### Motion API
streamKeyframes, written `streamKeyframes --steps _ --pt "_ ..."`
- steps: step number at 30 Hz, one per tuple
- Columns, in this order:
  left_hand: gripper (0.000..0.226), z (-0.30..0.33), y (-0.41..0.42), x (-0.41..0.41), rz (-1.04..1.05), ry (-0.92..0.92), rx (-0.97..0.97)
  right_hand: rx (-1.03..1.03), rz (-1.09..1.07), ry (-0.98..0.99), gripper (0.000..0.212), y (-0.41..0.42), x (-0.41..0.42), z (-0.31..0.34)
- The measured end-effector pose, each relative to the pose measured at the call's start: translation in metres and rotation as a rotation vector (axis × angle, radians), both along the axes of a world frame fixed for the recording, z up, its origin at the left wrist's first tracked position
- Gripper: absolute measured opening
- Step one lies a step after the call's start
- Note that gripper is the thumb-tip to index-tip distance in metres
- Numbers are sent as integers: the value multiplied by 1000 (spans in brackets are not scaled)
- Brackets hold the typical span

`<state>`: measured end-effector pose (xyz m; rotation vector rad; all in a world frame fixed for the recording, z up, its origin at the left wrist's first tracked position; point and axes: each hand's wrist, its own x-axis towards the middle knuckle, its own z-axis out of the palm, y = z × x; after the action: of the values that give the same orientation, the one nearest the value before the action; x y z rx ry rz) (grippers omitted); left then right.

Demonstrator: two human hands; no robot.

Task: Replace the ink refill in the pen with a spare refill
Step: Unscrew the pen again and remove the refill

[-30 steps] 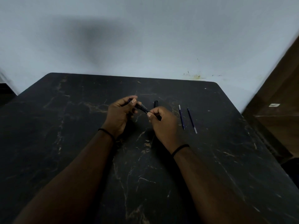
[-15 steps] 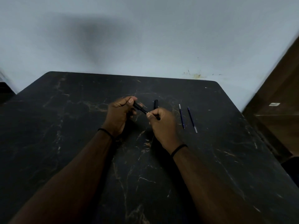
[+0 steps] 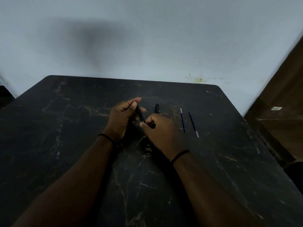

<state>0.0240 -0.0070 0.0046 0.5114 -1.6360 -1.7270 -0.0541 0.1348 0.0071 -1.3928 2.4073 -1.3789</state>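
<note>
Both hands hold a black pen (image 3: 140, 115) over the middle of the dark marble table (image 3: 65, 145). My left hand (image 3: 121, 119) grips the pen's upper part, thumb on top. My right hand (image 3: 161, 133) pinches the pen's lower end between thumb and forefinger. The pen tilts steeply, its top toward the far side. A black pen cap (image 3: 157, 108) lies on the table just behind my right hand. Two thin blue refills (image 3: 183, 120) (image 3: 193, 124) lie side by side to the right of my hands.
A pale wall rises behind the table's far edge. A brown wooden panel (image 3: 282, 115) stands at the right, beyond the table's right edge. Both wrists wear thin black bands.
The pen has turned from a shallow slant to a steeper one. My left hand has lifted and rotated, and my right hand has drawn closer to it at the pen's lower end.
</note>
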Motion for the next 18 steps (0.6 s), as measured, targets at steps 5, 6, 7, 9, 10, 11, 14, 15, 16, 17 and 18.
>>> streamKeyframes --steps 5,6,7,9,10,11,14,15,16,17,18 --pt "28 -2 5 -9 147 -69 -64 -27 -93 48 22 5 -5 6" --pt "26 -4 5 -11 223 -150 -196 -27 -157 35 24 7 -10 7" --pt "27 -6 7 -14 280 -248 -367 -17 -223 25 25 10 -15 7" --pt "31 -10 13 -20 328 -434 -689 23 -321 1 29 15 -25 7" --pt "33 -12 16 -23 320 -494 -798 43 -346 -15 30 16 -28 7" --pt "36 -13 18 -27 299 -545 -870 60 -364 -31 31 16 -30 7" --pt "53 -12 21 -36 271 -697 -936 107 -418 -54 31 15 -33 7" --pt "57 -11 23 -38 287 -747 -955 125 -431 -53 31 15 -33 7" --pt "59 -10 25 -41 304 -793 -985 147 -440 -51 30 14 -34 7" --pt "61 -10 27 -44 311 -830 -1019 175 -447 -49 28 13 -35 7" --pt "61 -9 28 -46 306 -853 -1044 204 -451 -44 27 12 -35 6"
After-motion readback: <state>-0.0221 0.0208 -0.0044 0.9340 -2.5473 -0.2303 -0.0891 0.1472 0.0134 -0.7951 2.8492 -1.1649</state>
